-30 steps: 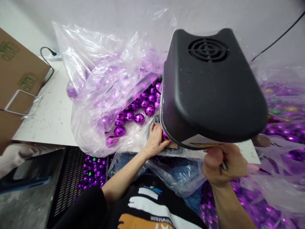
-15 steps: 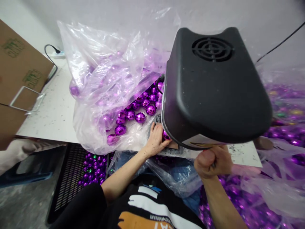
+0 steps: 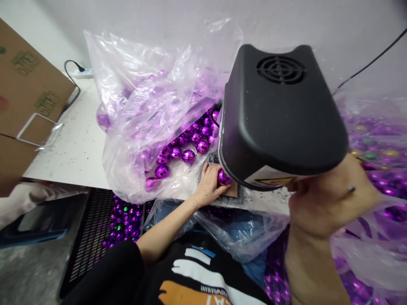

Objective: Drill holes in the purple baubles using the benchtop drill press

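My left hand is closed around a shiny purple faceted ball ornament. The ball sits over a brown pad on a grey base plate, beneath the front edge of a black machine. My right hand makes a fist at the machine's right front; a small dark rod end pokes out by its fingers, seemingly the machine's handle, most of which is hidden. Several loose purple balls spill from a clear plastic bag left of the machine.
A cardboard box stands on the left of the white table. A black crate with purple balls is below. More bagged balls lie at right. A black cord runs along the wall; a plastic sheet covers my lap.
My right hand has moved up and to the right. My left hand stays around the ball, which shows more fully now. The view has shifted slightly.
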Tool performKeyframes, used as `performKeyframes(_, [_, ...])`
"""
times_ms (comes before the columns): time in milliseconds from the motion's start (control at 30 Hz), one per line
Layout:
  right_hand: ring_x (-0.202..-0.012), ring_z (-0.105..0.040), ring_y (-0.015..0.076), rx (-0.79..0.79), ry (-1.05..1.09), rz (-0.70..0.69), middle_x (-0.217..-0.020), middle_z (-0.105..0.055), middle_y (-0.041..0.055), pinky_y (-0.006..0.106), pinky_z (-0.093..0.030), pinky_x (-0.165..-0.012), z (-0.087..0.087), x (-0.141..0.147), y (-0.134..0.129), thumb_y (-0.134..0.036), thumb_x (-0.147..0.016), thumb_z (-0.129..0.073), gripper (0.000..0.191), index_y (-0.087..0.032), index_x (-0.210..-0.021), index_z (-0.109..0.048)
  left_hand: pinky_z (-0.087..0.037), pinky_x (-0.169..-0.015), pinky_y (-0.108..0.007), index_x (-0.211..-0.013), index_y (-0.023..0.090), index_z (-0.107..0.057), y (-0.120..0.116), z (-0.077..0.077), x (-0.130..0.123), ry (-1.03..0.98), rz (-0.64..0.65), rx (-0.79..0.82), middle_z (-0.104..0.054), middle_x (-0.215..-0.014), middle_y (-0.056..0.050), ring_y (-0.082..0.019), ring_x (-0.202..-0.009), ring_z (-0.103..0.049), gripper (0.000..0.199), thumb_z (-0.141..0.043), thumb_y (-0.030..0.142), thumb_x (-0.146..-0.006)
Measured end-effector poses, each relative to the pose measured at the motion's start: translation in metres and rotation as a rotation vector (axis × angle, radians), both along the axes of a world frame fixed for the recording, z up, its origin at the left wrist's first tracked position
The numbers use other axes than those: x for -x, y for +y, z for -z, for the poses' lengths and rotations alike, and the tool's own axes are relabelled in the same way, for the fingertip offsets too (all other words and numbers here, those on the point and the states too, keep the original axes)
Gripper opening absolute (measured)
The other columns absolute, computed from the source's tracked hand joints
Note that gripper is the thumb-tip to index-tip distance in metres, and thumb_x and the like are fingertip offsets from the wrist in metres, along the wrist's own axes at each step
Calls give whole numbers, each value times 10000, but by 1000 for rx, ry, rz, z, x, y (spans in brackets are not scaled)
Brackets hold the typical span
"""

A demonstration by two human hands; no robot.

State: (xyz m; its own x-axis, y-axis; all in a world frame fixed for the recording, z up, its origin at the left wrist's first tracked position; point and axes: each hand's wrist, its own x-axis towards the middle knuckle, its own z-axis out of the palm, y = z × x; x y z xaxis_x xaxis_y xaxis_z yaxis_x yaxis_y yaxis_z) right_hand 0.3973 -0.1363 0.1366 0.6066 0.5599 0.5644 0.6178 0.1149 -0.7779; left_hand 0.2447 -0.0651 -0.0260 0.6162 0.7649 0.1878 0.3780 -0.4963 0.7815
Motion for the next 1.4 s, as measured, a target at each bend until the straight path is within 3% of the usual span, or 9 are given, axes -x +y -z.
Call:
performKeyframes(267, [-428,-304,8,-212,55,-60,-469,-331,-49,200,-178,-404,-19,-4,25,-305,-868,-552,385,-126,-543,-449,-500,-973,-403,-1322,198,-434,-44,-16,45,-16,127,25,-608,-1202,-117,-254,-1106,-604,590,-688,446,-851])
performKeyframes(467, [-427,-308,16,-186,102,-61,-479,-287,-42,221,-198,-405,-22,1,23,-321,-869,-534,405,-139,-531,-408,-536,-949,-409,-1431,223,-376,-86,9,60,319,369,-109,-490,-1401,-164,-288,-1193,-597,623,-609,137,-860])
performKeyframes(567, [-402,-277,29,-192,101,-34,-476,-230,-44,240,-186,-355,-20,0,25,-384,-856,-558,447,-155,-517,-379,-541,-952,-437,-1484,222,-323,-87,13,58,287,317,-148,-442,-1445,-194,-313,-1218,-584,723,-676,270,-855])
performKeyframes(667, [-382,-294,42,-212,104,-47,-475,-243,-46,253,-183,-328,-17,-2,26,-356,-820,-599,411,-161,-523,-394,-539,-951,-400,-1432,200,-413,-62,0,62,159,196,-191,-531,-1352,-164,-275,-1174,-598,641,-636,453,-886])
performKeyframes(767, [-376,-303,50,-234,116,-50,-471,-251,-44,255,-177,-320,-15,-3,25,-350,-805,-607,403,-164,-518,-395,-511,-946,-396,-1253,197,-587,-7,-14,70,217,-55,-320,-615,-1203,-121,-236,-1100,-594,306,-468,251,-977])
performKeyframes(967, [-375,-300,51,-197,142,-25,-472,-273,-50,248,-186,-316,-15,-3,23,-389,-813,-591,385,-169,-548,-419,-427,-1001,-501,-1347,239,-562,87,-19,76,593,-190,-412,-482,-1432,-142,-334,-1233,-483,500,-543,102,-867])
performKeyframes(1133, [-359,-328,58,-184,125,-64,-444,-318,-53,237,-196,-323,-16,-5,24,-364,-829,-563,359,-160,-555,-450,-427,-994,-422,-1306,181,-575,94,-18,75,488,-213,-361,-573,-1307,-134,-290,-1157,-530,374,-521,254,-943])
performKeyframes(1300, [-393,-341,35,-183,105,-88,-443,-340,-48,213,-209,-387,-19,-4,27,-340,-844,-550,396,-143,-521,-432,-377,-1000,-502,-1363,199,-529,95,-18,67,605,-170,-380,-567,-1315,-157,-342,-1153,-522,532,-671,263,-854])
performKeyframes(1400, [-387,-328,38,-144,113,-73,-437,-347,-53,226,-195,-379,-20,-4,26,-366,-853,-553,404,-150,-533,-432,-405,-979,-456,-1330,176,-547,97,-26,65,423,-226,-249,-594,-1256,-151,-313,-1133,-547,526,-704,276,-838])
